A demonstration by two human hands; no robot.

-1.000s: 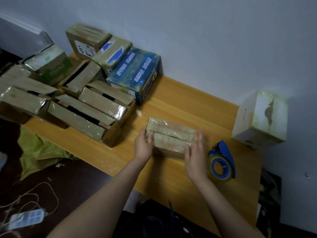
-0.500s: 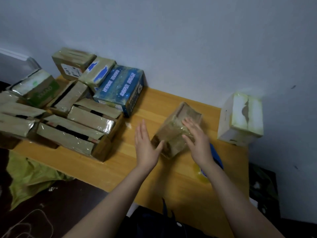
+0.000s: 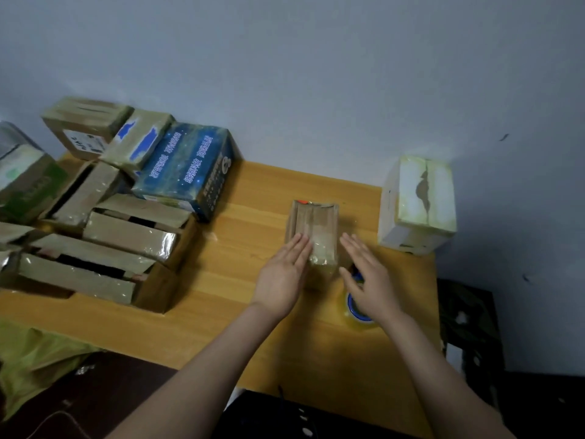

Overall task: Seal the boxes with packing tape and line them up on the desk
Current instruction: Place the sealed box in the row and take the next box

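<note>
Flanking the small box (image 3: 311,226) on the table (image 3: 234,280), left hand (image 3: 283,275) and right hand (image 3: 368,282) lie apart, fingers straight; the right hand hides most of the tape dispenser (image 3: 356,315).

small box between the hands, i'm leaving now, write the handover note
Hands: left hand open, fingers flat on the small box; right hand open beside it, over the tape, holding nothing.
Where: small box lies mid-desk, white box stands to its right.
Done: small box's top looks taped.
Left: the pile at the desk's left has boxes with gaping flaps; tape those, then line all up.
</note>
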